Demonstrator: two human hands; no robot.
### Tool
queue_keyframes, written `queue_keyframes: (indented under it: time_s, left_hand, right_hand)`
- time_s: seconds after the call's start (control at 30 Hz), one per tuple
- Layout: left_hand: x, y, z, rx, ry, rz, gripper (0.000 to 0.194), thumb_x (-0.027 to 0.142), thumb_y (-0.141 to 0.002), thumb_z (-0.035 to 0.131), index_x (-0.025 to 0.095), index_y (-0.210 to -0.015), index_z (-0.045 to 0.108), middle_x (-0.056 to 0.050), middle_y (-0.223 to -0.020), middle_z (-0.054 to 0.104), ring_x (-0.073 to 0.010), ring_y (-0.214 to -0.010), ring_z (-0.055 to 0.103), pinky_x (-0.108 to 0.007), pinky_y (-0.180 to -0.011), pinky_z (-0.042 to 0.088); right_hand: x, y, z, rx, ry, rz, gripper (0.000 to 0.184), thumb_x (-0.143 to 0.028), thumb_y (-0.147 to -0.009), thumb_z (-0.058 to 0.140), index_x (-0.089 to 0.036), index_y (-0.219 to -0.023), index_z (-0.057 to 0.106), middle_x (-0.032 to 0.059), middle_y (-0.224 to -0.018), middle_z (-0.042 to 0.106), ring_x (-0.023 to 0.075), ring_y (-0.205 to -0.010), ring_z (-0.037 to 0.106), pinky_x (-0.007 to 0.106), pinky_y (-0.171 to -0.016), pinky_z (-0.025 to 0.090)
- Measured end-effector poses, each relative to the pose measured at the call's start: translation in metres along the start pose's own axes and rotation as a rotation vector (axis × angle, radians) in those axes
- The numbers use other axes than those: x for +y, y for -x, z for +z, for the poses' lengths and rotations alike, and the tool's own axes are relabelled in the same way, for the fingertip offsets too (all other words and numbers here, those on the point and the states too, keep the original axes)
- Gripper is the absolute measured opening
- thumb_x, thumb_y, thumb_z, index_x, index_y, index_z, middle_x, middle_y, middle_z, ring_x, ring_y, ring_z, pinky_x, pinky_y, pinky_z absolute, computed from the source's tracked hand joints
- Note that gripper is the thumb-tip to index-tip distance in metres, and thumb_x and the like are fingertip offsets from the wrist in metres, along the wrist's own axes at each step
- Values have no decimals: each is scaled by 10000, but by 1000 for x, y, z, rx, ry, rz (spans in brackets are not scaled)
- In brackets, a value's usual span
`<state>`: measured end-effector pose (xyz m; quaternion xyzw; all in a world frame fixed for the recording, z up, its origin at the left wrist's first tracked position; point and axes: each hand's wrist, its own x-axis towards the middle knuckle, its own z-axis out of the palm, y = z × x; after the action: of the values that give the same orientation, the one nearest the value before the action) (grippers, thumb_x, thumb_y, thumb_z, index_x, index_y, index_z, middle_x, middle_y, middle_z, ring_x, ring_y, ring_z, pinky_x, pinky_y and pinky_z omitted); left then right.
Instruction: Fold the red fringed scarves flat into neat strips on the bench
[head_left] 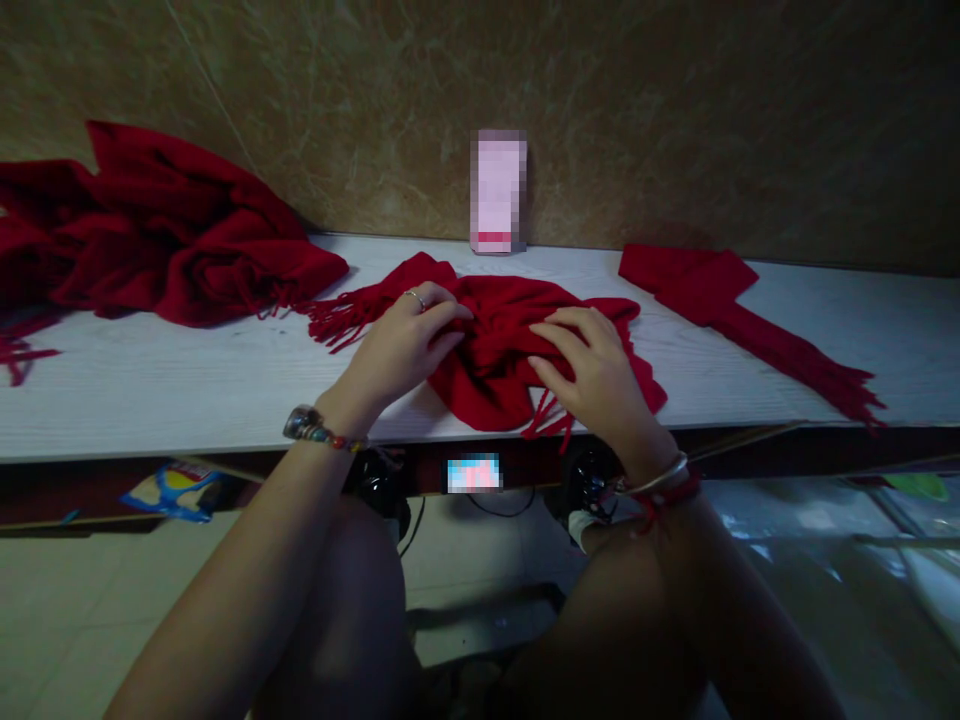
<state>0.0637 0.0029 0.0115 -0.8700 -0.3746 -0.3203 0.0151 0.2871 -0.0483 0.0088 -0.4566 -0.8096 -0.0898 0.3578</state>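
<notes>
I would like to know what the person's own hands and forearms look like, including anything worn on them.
The left hand has a silvery ring and a multicoloured beaded bracelet with a chunky dark piece. The right wrist wears a silvery bangle and a red cord. No sleeves show.

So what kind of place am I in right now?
Possibly a small workroom or shop corner, though it could be a home. Red fringed scarves lie spread along a narrow white counter against a marble-look wall, and a snack packet sits below.
</notes>
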Motion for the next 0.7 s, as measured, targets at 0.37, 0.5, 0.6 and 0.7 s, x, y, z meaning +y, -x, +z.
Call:
queue_keyframes:
  time_s: [0.37, 0.5, 0.6, 0.7]
  left_hand:
    - [6, -5, 7, 57, -44, -20, 213, 220, -864, 486, 190, -1036, 609, -64, -988, 568, -199, -922, 531, -339, -807, 452]
    - [4, -6, 8, 8, -87, -7, 187, 235, -875, 477, 189, -979, 625, -54, -922, 579, -196, -884, 529, -333, -787, 442]
    - [4, -6, 10, -7, -116, -1, 165, 203, -863, 475, 180, -909, 632, -51, -875, 581, -198, -851, 529, -332, -761, 437]
    - [6, -6, 8, 41, -127, -52, 157, 178, -852, 470, 177, -858, 626, -53, -854, 581, -199, -829, 533, -333, -737, 435]
  right_hand:
    - [1, 0, 8, -118, 60, 79, 288, -323, -885, 480, -219, -1120, 612, 54, -874, 648, 225, -875, 554, 422, -889, 364]
    - [3, 0, 12, -138, 113, 125, 226, -269, -900, 447, -201, -955, 655, 55, -833, 670, 204, -815, 551, 377, -823, 353]
    - [3, 0, 13, -126, 132, 108, 158, -237, -870, 494, -212, -819, 641, 35, -756, 654, 198, -776, 542, 362, -793, 350]
    - [2, -2, 10, -37, 122, 110, 136, -197, -846, 501, -216, -761, 606, 24, -719, 631, 199, -764, 538, 361, -784, 360]
